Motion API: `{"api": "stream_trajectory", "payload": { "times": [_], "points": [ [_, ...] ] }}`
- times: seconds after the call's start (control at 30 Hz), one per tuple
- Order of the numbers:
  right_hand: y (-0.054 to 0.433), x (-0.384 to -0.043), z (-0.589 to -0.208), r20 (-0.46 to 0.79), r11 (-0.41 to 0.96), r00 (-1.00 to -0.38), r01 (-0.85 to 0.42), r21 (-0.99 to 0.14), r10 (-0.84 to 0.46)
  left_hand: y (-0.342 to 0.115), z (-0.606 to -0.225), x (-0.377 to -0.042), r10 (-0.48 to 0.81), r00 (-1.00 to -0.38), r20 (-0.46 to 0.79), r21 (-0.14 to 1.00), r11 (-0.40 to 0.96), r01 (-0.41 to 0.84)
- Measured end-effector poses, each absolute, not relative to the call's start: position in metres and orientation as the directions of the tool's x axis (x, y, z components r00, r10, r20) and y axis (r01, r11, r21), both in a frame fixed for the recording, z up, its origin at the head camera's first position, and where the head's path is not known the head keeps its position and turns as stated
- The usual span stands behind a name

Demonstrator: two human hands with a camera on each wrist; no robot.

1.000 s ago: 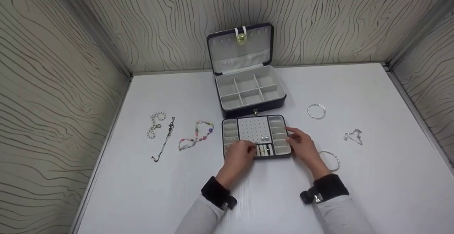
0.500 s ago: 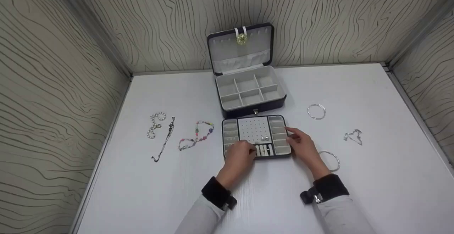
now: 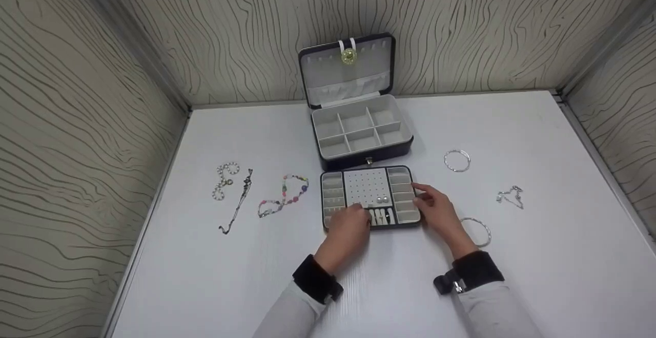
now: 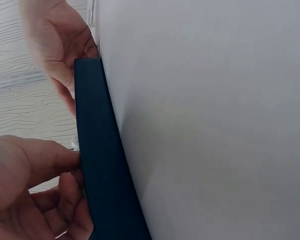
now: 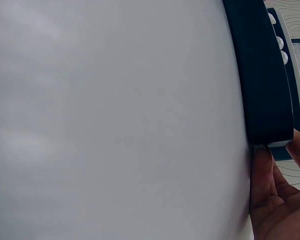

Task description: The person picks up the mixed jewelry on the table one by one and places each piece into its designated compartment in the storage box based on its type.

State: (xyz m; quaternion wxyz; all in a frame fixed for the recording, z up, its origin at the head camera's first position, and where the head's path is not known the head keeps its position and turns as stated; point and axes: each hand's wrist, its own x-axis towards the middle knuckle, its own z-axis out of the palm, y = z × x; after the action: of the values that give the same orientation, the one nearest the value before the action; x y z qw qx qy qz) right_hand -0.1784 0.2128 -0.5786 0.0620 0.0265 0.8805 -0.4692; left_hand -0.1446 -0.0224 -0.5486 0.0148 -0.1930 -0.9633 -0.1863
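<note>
From the head camera we are seeing the tray (image 3: 366, 183) lying flat on the table (image 3: 394, 287), at six o'clock from the open box (image 3: 389, 152). Since half a second ago, the left hand (image 3: 348, 228), at the tray's seven o'clock, is tipping slightly forward and toward three o'clock, its fingertips sinking out of sight beside the ring rolls (image 3: 379, 217). Its fingers are curling together, but we are not able to tell whether they are clamping anything. The right hand (image 3: 435, 210) is keeping its place near four o'clock, thumb and index parted, both touching the tray's end. The bead bracelet (image 3: 284, 193) at nine o'clock and the silver chain (image 3: 505, 193) at three are lying unmoved. We are judging that the work is staying at the ring rolls, still unsettled there, with the right hand steadying.

In the left wrist view we are seeing the left hand's bent fingers meeting the tray's dark side wall (image 4: 100, 140); the tips are hiding.

In the right wrist view the right hand's digits are resting against the tray's end at about five o'clock, spread apart.
</note>
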Motion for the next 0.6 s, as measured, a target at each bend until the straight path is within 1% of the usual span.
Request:
{"api": "stream_trajectory", "payload": {
  "times": [0.13,0.2,0.3,0.37,0.47,0.53,0.6],
  "points": [
    [0.213,-0.179,-0.579,-0.127,0.563,-0.992,0.093,-0.821,-0.021,-0.024,-0.546,-0.145,0.379,-0.922,0.082,0.377,0.845,0.38],
    [0.213,-0.179,-0.58,-0.124,0.562,-0.992,0.093,-0.822,-0.017,-0.027,-0.545,-0.148,0.381,-0.919,0.105,0.381,0.838,0.391],
    [0.213,-0.18,-0.58,-0.123,0.565,-0.992,0.092,-0.82,-0.018,-0.036,-0.543,-0.153,0.344,-0.925,0.16,0.381,0.843,0.38],
    [0.214,-0.18,-0.579,-0.125,0.571,-0.992,0.093,-0.816,-0.017,-0.044,-0.543,-0.158,0.294,-0.931,0.214,0.371,0.857,0.356],
    [0.213,-0.179,-0.58,-0.125,0.579,-0.992,0.087,-0.811,-0.025,-0.06,-0.544,-0.163,0.192,-0.946,0.261,0.397,0.872,0.287],
    [0.214,-0.179,-0.58,-0.122,0.578,-0.992,0.085,-0.812,-0.025,-0.071,-0.545,-0.166,0.128,-0.955,0.268,0.423,0.875,0.235],
    [0.214,-0.179,-0.58,-0.118,0.572,-0.993,0.084,-0.816,-0.022,-0.08,-0.547,-0.167,0.068,-0.969,0.236,0.468,0.867,0.174]
  ]
}}
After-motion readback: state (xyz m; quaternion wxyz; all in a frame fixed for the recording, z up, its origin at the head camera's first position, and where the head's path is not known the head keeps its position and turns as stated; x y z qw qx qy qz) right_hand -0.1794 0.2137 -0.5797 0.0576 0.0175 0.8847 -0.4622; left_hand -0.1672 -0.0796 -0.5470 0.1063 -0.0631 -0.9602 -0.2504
